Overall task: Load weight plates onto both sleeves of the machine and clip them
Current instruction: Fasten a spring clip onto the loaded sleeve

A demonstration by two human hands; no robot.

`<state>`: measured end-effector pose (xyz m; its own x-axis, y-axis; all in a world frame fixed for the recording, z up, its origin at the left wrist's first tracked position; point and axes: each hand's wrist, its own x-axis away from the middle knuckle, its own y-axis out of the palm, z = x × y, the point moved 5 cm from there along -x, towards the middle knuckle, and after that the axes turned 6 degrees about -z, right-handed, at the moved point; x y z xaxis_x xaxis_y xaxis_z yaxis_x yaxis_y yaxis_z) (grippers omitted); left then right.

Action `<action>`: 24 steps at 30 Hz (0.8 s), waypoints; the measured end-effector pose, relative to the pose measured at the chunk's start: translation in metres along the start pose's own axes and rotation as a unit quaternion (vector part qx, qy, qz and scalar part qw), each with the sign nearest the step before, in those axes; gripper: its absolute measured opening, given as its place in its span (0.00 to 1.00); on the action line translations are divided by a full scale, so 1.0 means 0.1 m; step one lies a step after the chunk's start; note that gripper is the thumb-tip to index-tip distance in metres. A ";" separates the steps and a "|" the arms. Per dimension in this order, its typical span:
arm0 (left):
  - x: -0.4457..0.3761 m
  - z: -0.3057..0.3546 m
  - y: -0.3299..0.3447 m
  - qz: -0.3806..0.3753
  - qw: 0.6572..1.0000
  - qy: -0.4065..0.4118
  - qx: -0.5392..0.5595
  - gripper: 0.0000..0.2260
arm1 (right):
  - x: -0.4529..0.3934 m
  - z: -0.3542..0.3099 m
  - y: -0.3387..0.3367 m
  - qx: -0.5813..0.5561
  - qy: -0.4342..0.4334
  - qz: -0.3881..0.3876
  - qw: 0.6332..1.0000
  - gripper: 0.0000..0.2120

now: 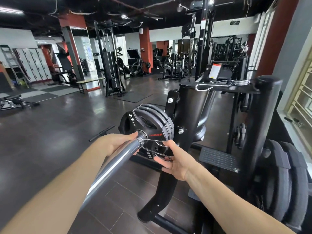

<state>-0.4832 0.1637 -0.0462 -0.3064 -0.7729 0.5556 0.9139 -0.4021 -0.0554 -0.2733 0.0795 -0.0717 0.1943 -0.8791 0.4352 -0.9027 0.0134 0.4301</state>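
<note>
spring clip (152, 146) against plates (148, 120) | both hands on sleeve (118, 159)

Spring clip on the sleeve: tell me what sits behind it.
Behind the spring clip several stacked 2.5 kg plates sit on the sleeve. The plates cover the sleeve's inner end.

Your sleeve (116, 159) runs from lower left up to the stacked 2.5 kg plates (148, 122), which sit against the machine's upright column (190, 114). The spring clip (152, 146) sits on the sleeve just before the plates, between your left hand (116, 143) and right hand (175, 161). A second clip (224, 83) lies on the shelf (236, 90) behind.
</note>
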 end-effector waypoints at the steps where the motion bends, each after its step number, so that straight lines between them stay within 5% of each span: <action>1: -0.03 0.03 0.00 -0.002 1.000 -0.009 -0.010 0.25 | -0.03 -0.02 -0.03 -0.006 0.000 0.008 1.000 0.11; 7: -0.15 0.13 0.00 -0.020 0.999 -0.038 -0.031 0.24 | -0.18 -0.10 -0.11 -0.033 -0.020 0.027 0.999 0.21; 15: -0.16 0.09 0.00 -0.014 0.999 -0.003 -0.045 0.29 | -0.13 -0.05 -0.07 -0.056 -0.029 0.048 0.997 0.20; 24: -0.22 0.19 0.01 -0.045 0.996 -0.071 -0.041 0.20 | -0.18 -0.16 -0.08 -0.069 -0.013 0.048 0.996 0.21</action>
<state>-0.4707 0.1897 -0.0428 -0.3391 -0.6571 0.6732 0.8584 -0.5089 -0.0643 -0.2632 0.1032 -0.0705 0.0985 -0.8827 0.4596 -0.8549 0.1613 0.4930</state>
